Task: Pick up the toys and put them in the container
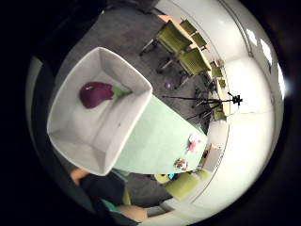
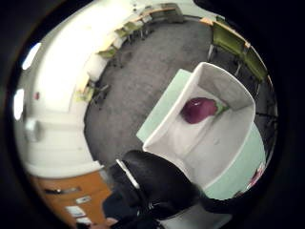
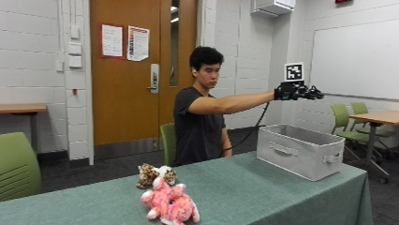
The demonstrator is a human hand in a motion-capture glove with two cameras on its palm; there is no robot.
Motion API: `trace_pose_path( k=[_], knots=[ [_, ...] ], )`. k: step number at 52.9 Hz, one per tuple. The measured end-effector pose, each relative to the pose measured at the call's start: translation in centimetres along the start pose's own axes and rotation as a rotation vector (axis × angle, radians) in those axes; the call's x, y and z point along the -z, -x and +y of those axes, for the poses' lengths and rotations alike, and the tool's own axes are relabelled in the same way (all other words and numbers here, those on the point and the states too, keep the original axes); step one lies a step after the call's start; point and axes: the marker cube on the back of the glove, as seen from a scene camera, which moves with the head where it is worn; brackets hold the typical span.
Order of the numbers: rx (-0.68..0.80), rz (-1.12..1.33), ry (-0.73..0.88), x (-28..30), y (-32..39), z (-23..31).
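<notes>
Nearest on the green tablecloth (image 3: pixel 262 187) lies a pink plush toy (image 3: pixel 169 202), and just behind it, touching, a spotted leopard plush (image 3: pixel 154 174). Farther right on the same table stands the grey fabric container (image 3: pixel 300 151), well apart from both toys. A person seated behind the table stretches an arm out level, so the gloved right hand (image 3: pixel 298 92) hangs high above the container with the fingers spread forward and nothing in them. From the little-finger side of the palm, the container (image 1: pixel 75 136) is seen from above with a purple eggplant toy (image 1: pixel 96 93) lying on its floor, and the two plush toys (image 1: pixel 188 153) sit small at the table's far end. From the thumb side, the same eggplant toy (image 2: pixel 200 109) rests inside the container (image 2: pixel 238 90), with a black gloved finger (image 2: pixel 159 183) at the view's edge.
</notes>
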Motion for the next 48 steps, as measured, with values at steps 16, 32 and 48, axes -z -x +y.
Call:
trace_pose_path(
  k=[16, 32, 48],
  knots=[
    [-0.197, -0.034, 0.017, 1.0, -12.4, 9.4],
    [-0.413, -0.015, 0.04, -0.2, -27.7, 21.8],
    [-0.58, -0.049, 0.089, -5.2, -37.8, 32.8]
  ],
)
